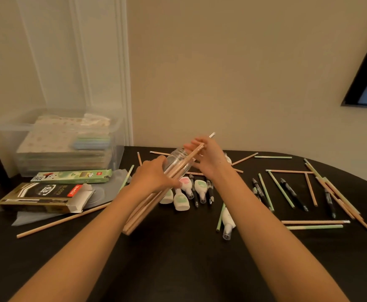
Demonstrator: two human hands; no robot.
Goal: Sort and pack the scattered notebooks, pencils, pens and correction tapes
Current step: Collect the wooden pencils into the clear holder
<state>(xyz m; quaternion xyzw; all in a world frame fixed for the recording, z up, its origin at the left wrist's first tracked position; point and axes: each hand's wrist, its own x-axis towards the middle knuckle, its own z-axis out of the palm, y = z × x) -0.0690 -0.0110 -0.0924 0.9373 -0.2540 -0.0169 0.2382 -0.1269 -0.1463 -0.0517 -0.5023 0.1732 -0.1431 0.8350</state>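
Forearms reach in from 6 o'clock over the dark table (178, 269) and meet above its middle. At the centre, the left hand (154, 177) curls round a bundle of wooden pencils (143, 212) and seems to steady a clear jar (179, 160) against it. The right hand (209, 159) pinches 1 pencil (210, 135) close to its eraser end.

The bundle is held off the table, its long axis running from 7 o'clock to 1 o'clock. The single pencil lies on nearly the same line, eraser tip toward 1 o'clock. The jar tilts along that line too (whether the bundle sits inside it or only crosses behind the clear wall, I cannot tell).

I judge the step in hand to be gathering pencils into the jar. The next move calls for squaring the single pencil with the bundle and sliding it along that axis without the left grip loosening.

Much remains: correction tapes (184, 192) lie just below the hands, and pens (291, 192) and loose pencils (313, 224) are scattered toward 3 o'clock. Notebooks (64, 136) are stacked in a clear bin (117, 158) at 10 o'clock.
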